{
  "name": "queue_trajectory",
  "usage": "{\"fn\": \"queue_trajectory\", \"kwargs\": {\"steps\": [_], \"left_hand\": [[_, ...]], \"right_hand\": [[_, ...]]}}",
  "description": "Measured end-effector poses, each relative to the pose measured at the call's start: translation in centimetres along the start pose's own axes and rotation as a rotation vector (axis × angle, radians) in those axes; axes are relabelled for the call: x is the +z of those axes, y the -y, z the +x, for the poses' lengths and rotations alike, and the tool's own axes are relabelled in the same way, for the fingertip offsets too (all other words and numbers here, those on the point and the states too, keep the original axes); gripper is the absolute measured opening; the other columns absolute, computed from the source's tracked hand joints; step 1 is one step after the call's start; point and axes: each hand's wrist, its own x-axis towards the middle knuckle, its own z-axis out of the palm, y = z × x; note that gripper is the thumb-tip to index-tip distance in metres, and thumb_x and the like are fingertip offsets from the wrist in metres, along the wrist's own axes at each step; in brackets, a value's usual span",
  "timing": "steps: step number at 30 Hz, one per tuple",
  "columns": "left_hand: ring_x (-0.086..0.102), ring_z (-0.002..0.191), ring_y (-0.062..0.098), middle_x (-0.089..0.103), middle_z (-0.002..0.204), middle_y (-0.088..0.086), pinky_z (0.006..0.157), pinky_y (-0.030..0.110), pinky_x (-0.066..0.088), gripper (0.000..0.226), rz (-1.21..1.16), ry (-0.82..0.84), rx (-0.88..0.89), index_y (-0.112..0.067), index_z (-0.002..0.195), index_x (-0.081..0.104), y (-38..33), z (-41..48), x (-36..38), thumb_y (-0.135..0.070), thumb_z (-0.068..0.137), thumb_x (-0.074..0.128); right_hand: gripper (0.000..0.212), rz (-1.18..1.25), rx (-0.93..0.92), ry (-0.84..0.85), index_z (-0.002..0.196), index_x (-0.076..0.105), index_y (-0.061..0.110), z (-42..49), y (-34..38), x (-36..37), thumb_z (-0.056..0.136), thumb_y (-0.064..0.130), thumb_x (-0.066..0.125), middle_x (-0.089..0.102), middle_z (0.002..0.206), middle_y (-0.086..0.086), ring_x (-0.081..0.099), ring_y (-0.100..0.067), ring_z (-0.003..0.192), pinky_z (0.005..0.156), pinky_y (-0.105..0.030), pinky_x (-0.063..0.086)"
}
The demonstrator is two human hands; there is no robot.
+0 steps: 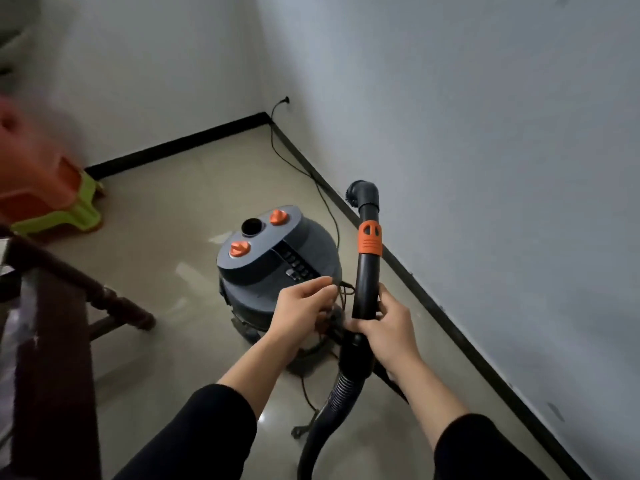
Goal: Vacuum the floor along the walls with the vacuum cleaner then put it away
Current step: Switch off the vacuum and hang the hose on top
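Observation:
A round grey vacuum cleaner (277,268) with two orange knobs stands on the tiled floor near the right wall. My right hand (388,330) grips its black wand (367,268), which has an orange collar and points up, brush nozzle (362,192) on top. A ribbed hose (332,396) curves down from the wand. My left hand (304,306) pinches the thin black power cord (337,292) at the vacuum's near side. The cord (322,192) runs along the floor to a plug in the right wall.
The right wall and its black skirting (450,317) run close beside the vacuum. A dark wooden chair (69,306) stands at the left. Stacked orange and green plastic stools (59,202) sit by the back wall. Cream floor tiles (180,209) lie between them.

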Motion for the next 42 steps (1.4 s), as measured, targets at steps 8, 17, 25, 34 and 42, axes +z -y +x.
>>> {"fn": "queue_trajectory", "kwargs": {"steps": [8, 17, 25, 34, 42], "left_hand": [[0.063, 0.08, 0.011, 0.071, 0.09, -0.004, 0.07, 0.019, 0.049, 0.012, 0.374, -0.21, 0.095, -0.021, 0.097, 0.075, 0.8, 15.9, -8.1, -0.021, 0.092, 0.064], [0.033, 0.124, 0.026, 0.047, 0.146, -0.008, 0.097, 0.04, 0.038, 0.035, 1.173, -0.109, 0.543, -0.022, 0.133, 0.057, 1.5, 28.4, -10.4, -0.021, 0.104, 0.037], [0.033, 0.123, 0.02, 0.049, 0.14, -0.025, 0.086, 0.031, 0.022, 0.034, 1.429, 0.051, 0.728, -0.04, 0.132, 0.054, 0.2, 32.1, -14.5, -0.03, 0.102, 0.044], [0.037, 0.117, 0.019, 0.064, 0.124, -0.017, 0.081, 0.028, 0.018, 0.029, 1.388, 0.061, 0.825, -0.034, 0.117, 0.068, -1.0, 33.7, -14.2, -0.04, 0.09, 0.063], [0.035, 0.11, 0.018, 0.067, 0.109, -0.014, 0.081, 0.03, 0.019, 0.026, 1.39, -0.025, 0.682, -0.034, 0.102, 0.075, -1.9, 33.7, -12.0, -0.047, 0.093, 0.055]], "right_hand": [[0.054, -0.002, 0.166, -0.023, 0.111, 0.062, 0.027, 12.5, 1.4, 9.1, 0.069, -0.004, 0.077, 0.071, 0.092, 0.005, 0.069, -0.011, 0.077, 0.059, -0.021, 0.053], [0.053, -0.046, 0.181, -0.018, 0.1, 0.055, 0.037, 18.7, 0.0, 11.1, 0.071, -0.002, 0.076, 0.07, 0.092, 0.007, 0.067, -0.013, 0.084, 0.066, -0.024, 0.052], [0.06, -0.029, 0.228, 0.002, 0.12, 0.061, 0.028, 19.6, -0.5, 11.1, 0.07, -0.002, 0.076, 0.072, 0.097, 0.006, 0.068, -0.017, 0.092, 0.088, -0.039, 0.055], [0.062, -0.011, 0.273, 0.002, 0.121, 0.062, 0.027, 20.1, -1.2, 11.2, 0.068, -0.002, 0.076, 0.072, 0.094, 0.005, 0.068, -0.019, 0.09, 0.087, -0.042, 0.056], [0.077, -0.035, 0.29, 0.018, 0.138, 0.051, 0.022, 20.4, -0.4, 12.0, 0.069, 0.001, 0.078, 0.068, 0.113, -0.003, 0.065, -0.026, 0.101, 0.092, -0.043, 0.054]]}}
